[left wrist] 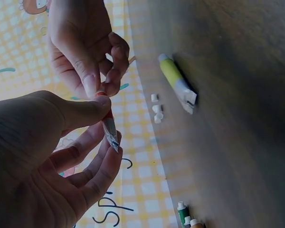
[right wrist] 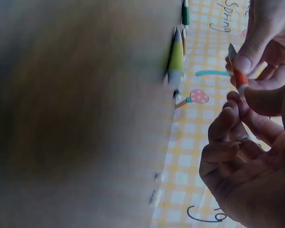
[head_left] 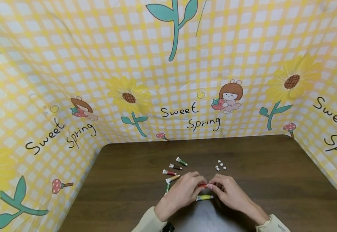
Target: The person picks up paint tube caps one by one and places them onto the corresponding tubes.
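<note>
Between thumb and fingers, my left hand point(head_left: 186, 188) holds a small orange-red paint tube point(right wrist: 240, 77), its silver crimped end point(left wrist: 111, 133) pointing away from my right hand. My right hand point(head_left: 230, 191) pinches the tube's other end, the cap end, with thumb and forefinger, which hide most of the cap. Both hands are close together above the table, fingertips nearly meeting. Just below them on the tabletop lies a yellow paint tube point(head_left: 205, 197) with a pale cap.
Left of the hands, several paint tubes lie in a loose column: green point(head_left: 181, 161), dark brown point(head_left: 175, 166), red point(head_left: 169, 172), ochre point(head_left: 172, 179), and another green, partly hidden. Small white caps point(head_left: 221, 164) sit in a cluster behind my right hand. Patterned cloth point(head_left: 168, 80) hangs around the brown table point(head_left: 122, 193).
</note>
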Demonstrator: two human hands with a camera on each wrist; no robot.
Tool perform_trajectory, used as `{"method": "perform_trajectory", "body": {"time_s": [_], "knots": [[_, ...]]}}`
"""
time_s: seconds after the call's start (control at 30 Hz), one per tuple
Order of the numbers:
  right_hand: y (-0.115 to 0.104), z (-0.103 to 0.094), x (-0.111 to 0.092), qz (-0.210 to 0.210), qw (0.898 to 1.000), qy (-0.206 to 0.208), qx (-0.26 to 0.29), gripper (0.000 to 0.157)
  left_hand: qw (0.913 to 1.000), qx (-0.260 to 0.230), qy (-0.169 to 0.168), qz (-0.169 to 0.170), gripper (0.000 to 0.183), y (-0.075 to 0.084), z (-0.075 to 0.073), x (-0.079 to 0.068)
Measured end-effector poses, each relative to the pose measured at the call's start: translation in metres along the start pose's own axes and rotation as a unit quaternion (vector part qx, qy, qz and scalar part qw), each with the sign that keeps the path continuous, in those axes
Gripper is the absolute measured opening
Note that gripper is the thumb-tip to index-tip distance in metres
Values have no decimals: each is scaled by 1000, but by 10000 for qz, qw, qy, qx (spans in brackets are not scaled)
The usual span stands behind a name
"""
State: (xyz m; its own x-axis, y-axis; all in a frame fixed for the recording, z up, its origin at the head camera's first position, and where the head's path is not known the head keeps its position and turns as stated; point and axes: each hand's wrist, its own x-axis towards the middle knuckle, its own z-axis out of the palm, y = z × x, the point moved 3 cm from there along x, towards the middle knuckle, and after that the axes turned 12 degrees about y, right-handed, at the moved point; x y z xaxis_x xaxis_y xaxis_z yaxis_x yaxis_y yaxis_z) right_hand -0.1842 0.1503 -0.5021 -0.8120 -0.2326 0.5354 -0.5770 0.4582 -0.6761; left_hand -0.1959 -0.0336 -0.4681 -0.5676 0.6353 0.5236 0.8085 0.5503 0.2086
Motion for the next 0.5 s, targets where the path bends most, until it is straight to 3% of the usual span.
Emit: {"method": "perform_trajectory", "body": {"time_s": [0.17, 0.5], "knots": [[6, -5, 3, 151, 9997, -92, -170, 6, 9999, -36, -124, -31, 8, -2, 5, 1], [19, -18, 11, 115, 9979, 104, -623, 9, 9988, 72, -448, -198, 7, -5, 17, 2]]}}
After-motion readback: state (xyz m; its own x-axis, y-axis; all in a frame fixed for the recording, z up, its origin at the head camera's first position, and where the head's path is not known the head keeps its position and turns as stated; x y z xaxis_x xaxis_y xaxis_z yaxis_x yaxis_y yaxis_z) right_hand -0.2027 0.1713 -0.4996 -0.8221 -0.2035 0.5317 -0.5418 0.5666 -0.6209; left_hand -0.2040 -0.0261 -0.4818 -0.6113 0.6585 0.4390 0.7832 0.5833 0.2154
